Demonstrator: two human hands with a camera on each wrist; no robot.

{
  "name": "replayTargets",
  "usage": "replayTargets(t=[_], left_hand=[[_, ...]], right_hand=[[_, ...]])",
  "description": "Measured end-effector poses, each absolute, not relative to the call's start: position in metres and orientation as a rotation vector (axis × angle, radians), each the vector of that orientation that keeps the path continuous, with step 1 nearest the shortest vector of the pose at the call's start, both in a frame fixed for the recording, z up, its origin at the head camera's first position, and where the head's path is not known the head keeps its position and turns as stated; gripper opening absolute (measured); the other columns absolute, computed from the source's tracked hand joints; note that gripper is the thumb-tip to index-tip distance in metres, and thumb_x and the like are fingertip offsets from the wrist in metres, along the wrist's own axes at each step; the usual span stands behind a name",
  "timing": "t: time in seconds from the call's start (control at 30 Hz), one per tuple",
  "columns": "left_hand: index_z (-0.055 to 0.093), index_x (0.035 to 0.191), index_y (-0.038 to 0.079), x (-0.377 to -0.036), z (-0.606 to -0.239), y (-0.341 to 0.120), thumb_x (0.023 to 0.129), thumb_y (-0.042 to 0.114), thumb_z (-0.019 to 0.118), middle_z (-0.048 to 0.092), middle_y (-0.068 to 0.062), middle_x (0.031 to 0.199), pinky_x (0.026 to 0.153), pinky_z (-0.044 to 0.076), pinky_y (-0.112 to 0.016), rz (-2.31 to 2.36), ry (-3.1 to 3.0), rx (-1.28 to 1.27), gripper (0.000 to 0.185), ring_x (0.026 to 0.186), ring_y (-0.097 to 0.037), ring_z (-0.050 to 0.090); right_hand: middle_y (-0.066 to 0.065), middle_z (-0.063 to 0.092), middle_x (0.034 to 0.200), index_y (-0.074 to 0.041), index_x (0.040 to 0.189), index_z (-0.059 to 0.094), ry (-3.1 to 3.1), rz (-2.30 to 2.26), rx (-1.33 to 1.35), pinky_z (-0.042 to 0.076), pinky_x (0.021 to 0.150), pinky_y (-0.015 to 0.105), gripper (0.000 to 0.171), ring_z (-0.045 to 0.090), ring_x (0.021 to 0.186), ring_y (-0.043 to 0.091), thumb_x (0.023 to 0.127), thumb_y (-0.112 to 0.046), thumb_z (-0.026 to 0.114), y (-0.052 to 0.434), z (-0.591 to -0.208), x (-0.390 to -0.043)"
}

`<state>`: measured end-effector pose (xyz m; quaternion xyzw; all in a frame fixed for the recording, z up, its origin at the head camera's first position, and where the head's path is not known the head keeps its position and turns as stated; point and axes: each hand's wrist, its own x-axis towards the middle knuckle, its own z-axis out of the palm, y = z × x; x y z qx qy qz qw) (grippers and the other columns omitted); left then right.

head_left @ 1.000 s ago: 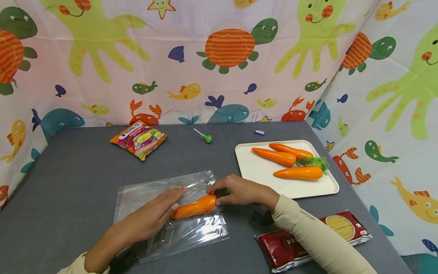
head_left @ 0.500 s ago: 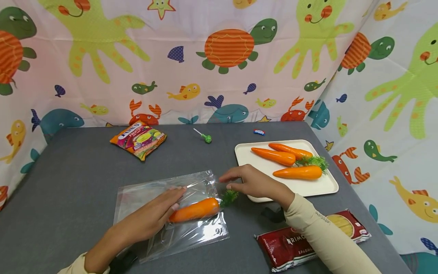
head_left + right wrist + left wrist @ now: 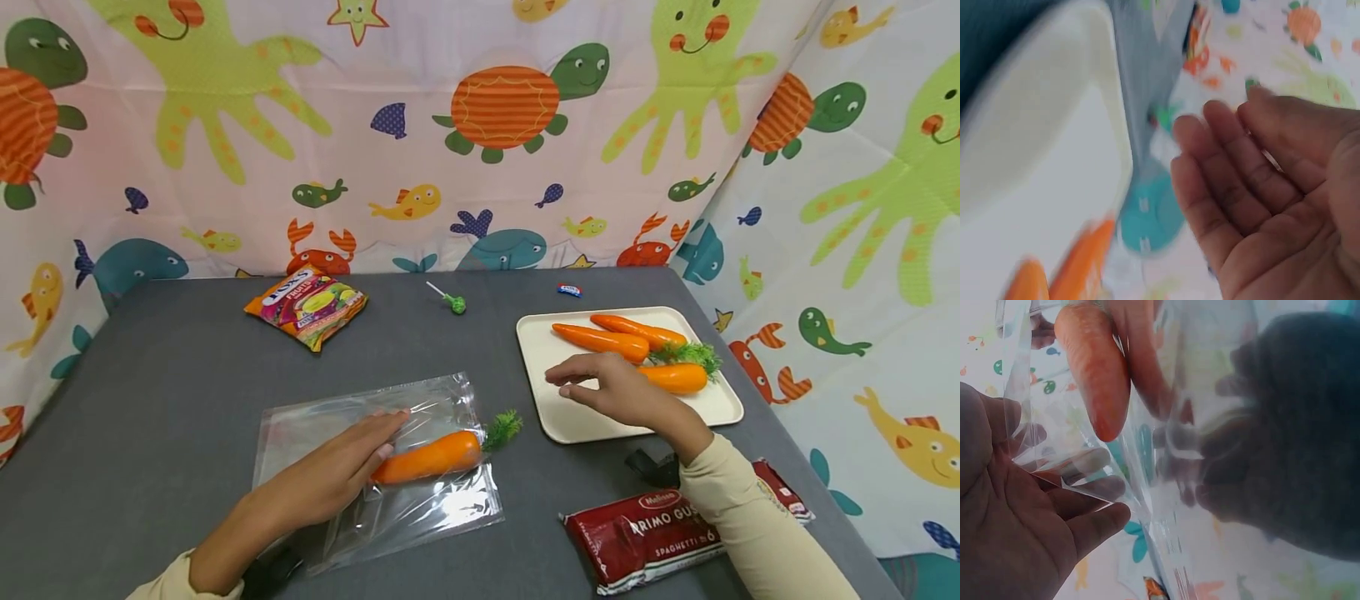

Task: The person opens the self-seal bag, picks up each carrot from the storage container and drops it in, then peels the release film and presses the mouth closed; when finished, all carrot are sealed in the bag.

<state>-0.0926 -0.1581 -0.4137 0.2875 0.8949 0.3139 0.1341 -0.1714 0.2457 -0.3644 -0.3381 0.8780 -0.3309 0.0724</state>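
Before a sea-creature curtain [image 3: 435,50], a printed bag [image 3: 307,307], a lollipop [image 3: 457,304] and what seems a wrapped sweet [image 3: 569,290] are laid; nearer, a spaghetti packet [image 3: 647,537] is partly hidden.

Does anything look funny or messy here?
The carrot by the left hand looks slightly odd: its leafy top pokes past the edge of the clear bag, while the orange part mostly doesn't. I see nothing spilled.
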Motion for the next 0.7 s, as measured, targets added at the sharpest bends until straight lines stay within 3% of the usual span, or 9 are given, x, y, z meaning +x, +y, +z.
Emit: replayTargets(t=[0.17,0.37,0.53,0.7], left_hand=[[0.025,0.156,0.019,-0.093,-0.413,-0.158,0.107,0.027,0.04,0.026,-0.001,0.158,0.113,0.023,-0.053,0.895,2.591,0.829,0.052,0.144,-0.028,0.025],[0.025,0.156,0.019,-0.092,-0.414,-0.159,0.107,0.028,0.039,0.027,-0.003,0.158,0.113,0.024,-0.052,0.895,2.603,0.827,0.051,0.143,-0.027,0.026],[0.022,0.156,0.023,-0.091,-0.413,-0.16,0.107,0.031,0.038,0.026,-0.002,0.158,0.112,0.024,-0.055,0.897,2.589,0.803,0.052,0.143,-0.029,0.024],[0.022,0.156,0.022,-0.089,-0.41,-0.162,0.107,0.031,0.038,0.026,-0.001,0.158,0.112,0.024,-0.056,0.901,2.579,0.77,0.052,0.144,-0.03,0.024]], right_hand=[[0.007,0.07,0.108,-0.003,0.114,0.071,2.777,-1.054,-0.824,0.057,0.077,0.029,0.023,0.067,0.096,0.018,0.092,-0.004,0.067,0.277,-0.357,-0.175],[0.01,0.07,0.111,-0.002,0.118,0.069,2.74,-1.039,-0.723,0.055,0.082,0.028,0.025,0.065,0.101,0.021,0.094,-0.01,0.065,0.297,-0.361,-0.176],[0.014,0.069,0.113,0.0,0.121,0.067,2.829,-1.045,-0.625,0.052,0.081,0.019,0.028,0.061,0.103,0.025,0.095,-0.012,0.065,0.321,-0.368,-0.173],[0.012,0.07,0.11,-0.003,0.121,0.069,2.916,-1.028,-0.565,0.049,0.076,0.012,0.028,0.061,0.098,0.009,0.095,-0.016,0.065,0.348,-0.368,-0.167]])
